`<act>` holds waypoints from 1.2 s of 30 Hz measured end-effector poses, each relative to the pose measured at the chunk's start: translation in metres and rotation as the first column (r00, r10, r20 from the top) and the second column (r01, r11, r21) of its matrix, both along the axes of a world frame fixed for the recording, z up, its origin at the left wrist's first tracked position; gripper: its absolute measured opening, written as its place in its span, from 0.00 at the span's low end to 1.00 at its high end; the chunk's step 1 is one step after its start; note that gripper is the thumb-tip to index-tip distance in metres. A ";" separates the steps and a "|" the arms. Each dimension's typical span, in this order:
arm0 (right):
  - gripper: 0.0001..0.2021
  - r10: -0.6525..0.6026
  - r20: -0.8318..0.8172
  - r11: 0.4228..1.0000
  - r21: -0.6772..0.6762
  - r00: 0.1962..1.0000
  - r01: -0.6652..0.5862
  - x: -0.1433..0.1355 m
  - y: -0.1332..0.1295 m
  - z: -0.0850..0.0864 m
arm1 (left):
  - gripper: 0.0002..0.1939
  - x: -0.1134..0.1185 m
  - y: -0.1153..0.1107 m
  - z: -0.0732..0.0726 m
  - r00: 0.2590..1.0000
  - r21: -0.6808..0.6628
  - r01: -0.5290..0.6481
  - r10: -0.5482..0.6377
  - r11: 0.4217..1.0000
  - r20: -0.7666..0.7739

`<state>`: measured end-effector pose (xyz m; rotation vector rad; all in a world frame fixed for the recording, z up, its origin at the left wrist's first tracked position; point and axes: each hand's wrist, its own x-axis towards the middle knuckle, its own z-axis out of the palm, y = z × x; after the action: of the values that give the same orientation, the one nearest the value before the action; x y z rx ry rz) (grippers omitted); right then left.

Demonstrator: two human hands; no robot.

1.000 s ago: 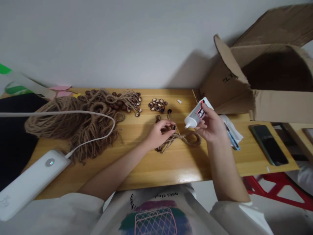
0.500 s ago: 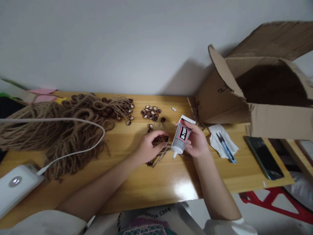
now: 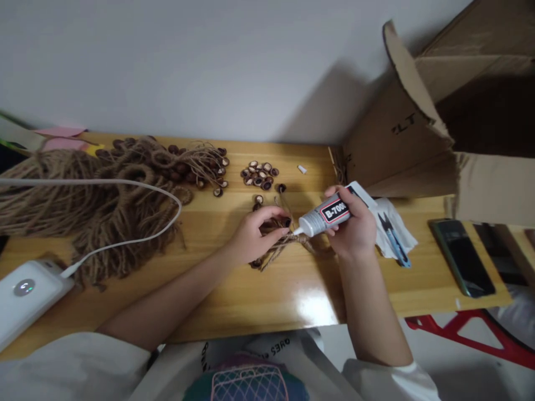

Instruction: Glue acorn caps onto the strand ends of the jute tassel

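Between thumb and fingers of my left hand [image 3: 259, 234] is a small dark brown shell piece [image 3: 286, 221], low over the wooden table. My right hand [image 3: 355, 225] is wrapped round a B-7000 glue tube [image 3: 324, 214], which lies nearly level with its white nozzle [image 3: 298, 230] pointing left, close to my left fingertips. Under and beside my left hand lie twine strands [image 3: 273, 255] with more brown pieces. Several cut brown shells [image 3: 259, 175] sit in a cluster behind, and one dark piece [image 3: 281, 188] stands apart near a small white cap [image 3: 301, 169].
Left on the table [image 3: 234, 303] lie a heap of brown twine [image 3: 104, 223] and a white power bank [image 3: 31, 298] with a cable. To the right are a cardboard box [image 3: 388, 145], blue snips [image 3: 397, 245] on white tissue, and a phone [image 3: 463, 259].
The glue tube in my right hand has tipped from nozzle-down to nearly level, its nozzle now by my left fingers. My left hand keeps its pinch. The camera view has shifted somewhat.
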<state>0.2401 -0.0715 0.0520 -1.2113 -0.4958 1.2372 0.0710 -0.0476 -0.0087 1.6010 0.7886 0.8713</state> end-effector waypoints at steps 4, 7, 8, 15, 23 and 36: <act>0.12 -0.219 0.215 0.975 0.068 0.952 0.209 -0.002 0.000 -0.008 | 0.12 0.000 0.000 -0.002 1.000 -0.012 -0.011 0.011 1.000 0.012; 0.12 -0.319 0.370 0.946 0.184 0.873 0.267 -0.002 -0.001 -0.012 | 0.11 0.000 0.000 -0.002 1.000 0.011 -0.023 0.023 1.000 -0.016; 0.11 -0.340 0.405 0.937 0.222 0.849 0.269 -0.003 -0.002 -0.013 | 0.11 0.000 0.000 -0.002 1.000 0.013 -0.022 0.023 1.000 -0.020; 0.08 -0.383 0.467 0.904 0.366 0.797 0.220 -0.003 -0.004 -0.015 | 0.11 0.001 0.000 -0.004 1.000 0.038 -0.026 0.026 0.999 -0.016; 0.07 -0.400 0.461 0.876 0.446 0.792 0.183 -0.001 -0.003 -0.020 | 0.11 0.000 0.000 -0.003 1.000 0.032 -0.018 0.019 0.999 -0.025; 0.08 -0.374 0.529 0.870 0.485 0.762 0.090 0.003 -0.004 -0.024 | 0.12 0.000 0.000 -0.007 0.999 0.067 -0.024 0.026 0.997 -0.024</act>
<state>0.2427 -0.0758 0.0279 -1.2193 -1.0049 0.4375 0.0707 -0.0479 -0.0153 1.6669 0.8058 0.9056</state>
